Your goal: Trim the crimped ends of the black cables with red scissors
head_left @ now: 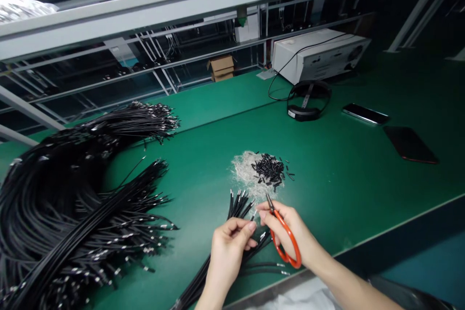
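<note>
While pinching a black cable (253,217) near its tip in the left hand (227,254), just in from the bench's (334,198) near edge, grips red-handled scissors (289,232) in the right hand (301,230), with fingertips close to that tip; has a cable bundle (203,271) just beneath the hands; beyond, has clear strands (245,167) heaped with black tube pieces (269,169); toward the bench's left, a larger cable mass (72,193); toward the far edge, a headset (304,113) and a white box (316,60).
</note>
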A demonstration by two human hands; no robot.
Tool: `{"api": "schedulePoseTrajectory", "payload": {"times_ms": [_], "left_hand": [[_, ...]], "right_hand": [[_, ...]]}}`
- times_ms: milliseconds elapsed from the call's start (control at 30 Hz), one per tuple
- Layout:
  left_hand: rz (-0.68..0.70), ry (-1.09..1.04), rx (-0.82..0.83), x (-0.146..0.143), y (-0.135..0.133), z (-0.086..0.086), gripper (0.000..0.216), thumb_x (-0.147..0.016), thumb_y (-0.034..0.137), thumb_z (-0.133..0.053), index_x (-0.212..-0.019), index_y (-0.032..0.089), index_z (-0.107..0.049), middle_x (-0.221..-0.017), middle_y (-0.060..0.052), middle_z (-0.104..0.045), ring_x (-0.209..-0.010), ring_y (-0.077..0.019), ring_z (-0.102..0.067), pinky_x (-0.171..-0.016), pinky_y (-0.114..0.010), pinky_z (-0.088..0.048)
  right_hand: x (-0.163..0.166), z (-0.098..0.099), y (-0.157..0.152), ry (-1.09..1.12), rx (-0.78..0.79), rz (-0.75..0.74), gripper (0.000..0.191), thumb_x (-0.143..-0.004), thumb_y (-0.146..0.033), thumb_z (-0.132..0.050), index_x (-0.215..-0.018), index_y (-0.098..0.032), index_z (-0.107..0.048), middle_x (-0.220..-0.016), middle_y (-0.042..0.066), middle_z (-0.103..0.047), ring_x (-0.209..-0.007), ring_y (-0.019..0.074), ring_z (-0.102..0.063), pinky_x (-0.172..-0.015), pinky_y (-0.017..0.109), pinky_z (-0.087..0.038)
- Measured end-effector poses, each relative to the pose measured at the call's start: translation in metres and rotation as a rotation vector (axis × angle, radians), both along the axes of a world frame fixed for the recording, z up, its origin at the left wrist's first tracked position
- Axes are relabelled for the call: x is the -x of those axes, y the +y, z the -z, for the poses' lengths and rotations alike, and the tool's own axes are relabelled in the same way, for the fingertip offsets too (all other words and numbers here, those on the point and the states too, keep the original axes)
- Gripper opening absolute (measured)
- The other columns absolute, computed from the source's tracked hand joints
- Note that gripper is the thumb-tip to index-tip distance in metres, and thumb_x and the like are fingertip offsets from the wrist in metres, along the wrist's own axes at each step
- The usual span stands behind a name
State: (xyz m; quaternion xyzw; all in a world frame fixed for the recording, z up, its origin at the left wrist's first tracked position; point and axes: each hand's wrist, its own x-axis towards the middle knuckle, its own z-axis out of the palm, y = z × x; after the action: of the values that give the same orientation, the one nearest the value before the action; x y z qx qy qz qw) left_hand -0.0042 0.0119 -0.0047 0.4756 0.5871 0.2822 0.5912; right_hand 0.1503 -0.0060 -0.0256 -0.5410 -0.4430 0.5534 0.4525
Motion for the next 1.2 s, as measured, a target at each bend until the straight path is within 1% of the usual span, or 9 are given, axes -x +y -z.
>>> {"api": "schedulePoseTrajectory", "payload": {"times_ms": [167, 333, 567, 767, 867, 933, 1067, 1133, 1200], "left_hand": [[0.046, -0.039, 0.012, 0.002, -0.002, 0.000, 0.038, -0.072, 0.045, -0.066, -0.076, 0.008, -0.065, -0.058, -0.002, -0.062, -0.049, -0.0054, -0.057, -0.050, -0.013, -0.042], [0.127, -0.130, 0.066, 0.004, -0.001, 0.000, 0.040, -0.076, 0.048, -0.061, -0.081, 0.008, -0.065, -0.056, 0.001, -0.057, -0.044, -0.0044, -0.054, -0.046, -0.014, -0.041], [0.180, -0.220, 0.127, 0.005, 0.001, -0.005, 0.039, -0.079, 0.046, -0.058, -0.077, 0.008, -0.062, -0.051, 0.002, -0.054, -0.038, -0.0019, -0.047, -0.043, -0.013, -0.036], [0.210, -0.296, 0.185, 0.007, 0.003, -0.008, 0.036, -0.082, 0.044, -0.054, -0.077, 0.009, -0.060, -0.046, 0.004, -0.050, -0.036, -0.0007, -0.043, -0.043, -0.012, -0.031], [0.241, -0.267, 0.177, 0.006, 0.003, -0.010, 0.038, -0.082, 0.046, -0.054, -0.077, 0.009, -0.061, -0.048, 0.003, -0.050, -0.037, -0.0012, -0.043, -0.043, -0.012, -0.032], [0.240, -0.187, 0.144, 0.005, 0.001, -0.010, 0.038, -0.079, 0.047, -0.057, -0.081, 0.009, -0.062, -0.053, 0.002, -0.054, -0.041, -0.0023, -0.047, -0.046, -0.013, -0.035], [0.059, 0.088, -0.086, 0.004, -0.006, -0.008, 0.036, -0.069, 0.044, -0.069, -0.086, 0.012, -0.066, -0.070, -0.002, -0.062, -0.060, -0.0062, -0.057, -0.058, -0.014, -0.044], [0.024, 0.176, -0.195, 0.004, -0.011, -0.007, 0.033, -0.072, 0.044, -0.066, -0.083, 0.013, -0.068, -0.075, -0.003, -0.063, -0.067, -0.0084, -0.060, -0.063, -0.015, -0.046], [0.040, 0.180, -0.226, 0.004, -0.013, -0.007, 0.032, -0.077, 0.045, -0.060, -0.083, 0.014, -0.069, -0.077, -0.004, -0.063, -0.069, -0.0100, -0.062, -0.065, -0.017, -0.048]], "right_hand": [[0.001, -0.005, 0.000, 0.018, -0.043, -0.077, 0.031, -0.084, -0.046, -0.058, -0.088, -0.016, -0.061, -0.069, 0.000, -0.060, -0.044, 0.0049, -0.042, -0.040, 0.016, -0.033], [-0.002, -0.008, 0.004, 0.025, -0.071, -0.126, 0.033, -0.087, -0.047, -0.053, -0.082, -0.015, -0.060, -0.069, 0.000, -0.061, -0.045, 0.0047, -0.043, -0.041, 0.016, -0.034], [-0.008, -0.012, 0.004, 0.041, -0.057, -0.225, 0.032, -0.089, -0.047, -0.050, -0.081, -0.016, -0.057, -0.067, -0.001, -0.058, -0.044, 0.0052, -0.043, -0.042, 0.017, -0.036], [-0.008, -0.012, 0.004, -0.104, -0.054, -0.092, 0.032, -0.088, -0.048, -0.049, -0.085, -0.017, -0.056, -0.064, -0.003, -0.051, -0.048, 0.0070, -0.045, -0.044, 0.017, -0.037], [-0.007, -0.013, 0.004, -0.025, -0.035, -0.130, 0.034, -0.087, -0.051, -0.050, -0.091, -0.017, -0.057, -0.065, -0.003, -0.053, -0.045, 0.0069, -0.044, -0.042, 0.017, -0.036], [-0.006, -0.014, 0.004, 0.012, -0.042, -0.169, 0.033, -0.086, -0.050, -0.053, -0.086, -0.017, -0.057, -0.063, -0.003, -0.054, -0.045, 0.0067, -0.043, -0.042, 0.017, -0.035], [-0.002, -0.014, 0.006, -0.096, -0.062, -0.109, 0.032, -0.086, -0.048, -0.054, -0.080, -0.017, -0.057, -0.057, -0.004, -0.051, -0.045, 0.0066, -0.042, -0.044, 0.018, -0.034], [-0.001, -0.014, 0.007, -0.139, -0.071, -0.085, 0.035, -0.088, -0.049, -0.050, -0.078, -0.017, -0.057, -0.057, -0.004, -0.052, -0.046, 0.0073, -0.043, -0.046, 0.019, -0.035], [-0.001, -0.014, 0.009, -0.181, -0.092, -0.082, 0.036, -0.089, -0.049, -0.048, -0.077, -0.017, -0.056, -0.060, -0.003, -0.055, -0.050, 0.0086, -0.047, -0.051, 0.019, -0.037]]}}
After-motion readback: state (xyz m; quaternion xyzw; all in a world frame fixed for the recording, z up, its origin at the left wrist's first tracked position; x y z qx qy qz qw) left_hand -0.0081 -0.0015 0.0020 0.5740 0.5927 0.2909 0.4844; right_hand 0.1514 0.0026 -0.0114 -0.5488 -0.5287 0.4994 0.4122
